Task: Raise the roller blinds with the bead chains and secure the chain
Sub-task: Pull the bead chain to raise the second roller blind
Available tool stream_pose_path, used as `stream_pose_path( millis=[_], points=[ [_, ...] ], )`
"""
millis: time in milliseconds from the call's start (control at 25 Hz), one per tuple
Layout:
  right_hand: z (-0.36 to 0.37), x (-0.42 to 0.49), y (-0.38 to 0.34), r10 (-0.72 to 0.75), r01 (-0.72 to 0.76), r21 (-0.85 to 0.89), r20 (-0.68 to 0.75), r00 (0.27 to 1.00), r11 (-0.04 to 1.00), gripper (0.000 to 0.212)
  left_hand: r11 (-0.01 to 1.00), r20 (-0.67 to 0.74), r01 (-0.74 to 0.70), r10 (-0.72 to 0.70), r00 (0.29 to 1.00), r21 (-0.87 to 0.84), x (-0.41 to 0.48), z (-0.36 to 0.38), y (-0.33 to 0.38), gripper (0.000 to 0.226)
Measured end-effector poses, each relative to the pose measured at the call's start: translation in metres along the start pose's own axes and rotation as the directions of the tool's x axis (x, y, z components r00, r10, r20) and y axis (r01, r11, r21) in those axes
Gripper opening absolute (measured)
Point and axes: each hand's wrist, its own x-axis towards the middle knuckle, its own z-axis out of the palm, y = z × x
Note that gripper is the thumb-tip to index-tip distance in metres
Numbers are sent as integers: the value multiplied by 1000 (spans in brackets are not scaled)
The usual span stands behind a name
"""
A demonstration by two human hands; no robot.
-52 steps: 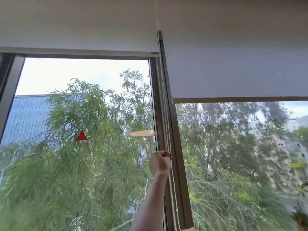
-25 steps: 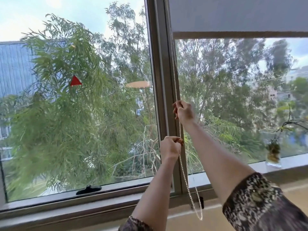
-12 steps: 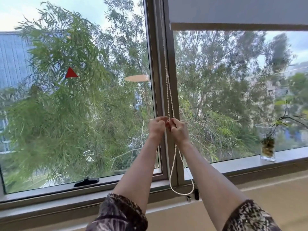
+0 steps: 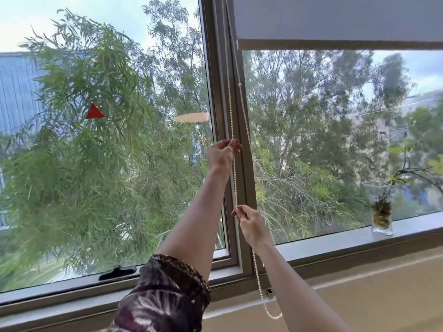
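Note:
A white bead chain (image 4: 230, 101) hangs in two strands along the window's middle post, its loop ending below the sill near a small chain clip (image 4: 269, 293) on the wall. My left hand (image 4: 221, 154) pinches one strand high up, at mid-window height. Lower on the same strand, my right hand (image 4: 251, 224) grips the chain. The right roller blind (image 4: 335, 20) is partly raised, and its bottom bar (image 4: 335, 45) crosses the top of the right pane. The left blind is out of view.
A glass vase with a plant (image 4: 381, 212) stands on the right window sill (image 4: 335, 243). A black window handle (image 4: 118, 272) sits at the bottom of the left pane. Below the sill runs a beige wall. Trees fill the view outside.
My hands, together on the chain half a second ago, have split: the left went up, the right came down. The chain loop hangs lower. The blind's bar is higher than two seconds ago.

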Motion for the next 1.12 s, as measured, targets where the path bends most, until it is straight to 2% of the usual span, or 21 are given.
stream_pose_path(
  millis=[120, 200, 320, 520, 640, 760, 840, 960, 1120],
  points=[
    [-3, 2, 3, 49, -46, -51, 54, 997, 998, 25, 1000, -27, 4, -4, 1000, 15, 1, -1, -8, 17],
    [-8, 6, 2, 127, -126, -14, 123, 984, 992, 23, 998, -50, -4, 7, 999, 55, -1, -5, -17, 17],
    [-20, 20, -8, 159, -161, 16, 87, 984, 987, 23, 998, -59, -9, 13, 998, 64, -4, -10, -26, 26],
    [-40, 59, -69, 30, -27, 163, -19, 999, 986, 30, 995, -54, -32, 37, 998, 94, -11, -4, -27, 29],
    [-47, 84, -118, -85, 100, 197, -81, 993, 975, 33, 965, -37, -122, 134, 990, 233, -19, 5, -28, 18],
    [-48, 101, -148, -141, 165, 171, -144, 979, 971, 30, 966, -23, -97, 105, 994, 238, -32, 10, -38, 19],
    [-46, 101, -144, -119, 140, 159, -134, 984, 977, 28, 967, -5, -68, 71, 997, 245, -41, 7, -54, 19],
    [-41, 89, -107, -86, 97, 119, -94, 992, 988, 26, 938, 18, -48, 44, 999, 343, -45, -3, -89, 13],
    [-34, 67, -45, -16, 19, 89, -36, 999, 996, 22, 849, 35, 13, -37, 999, 528, -57, -17, -147, 12]
  ],
)
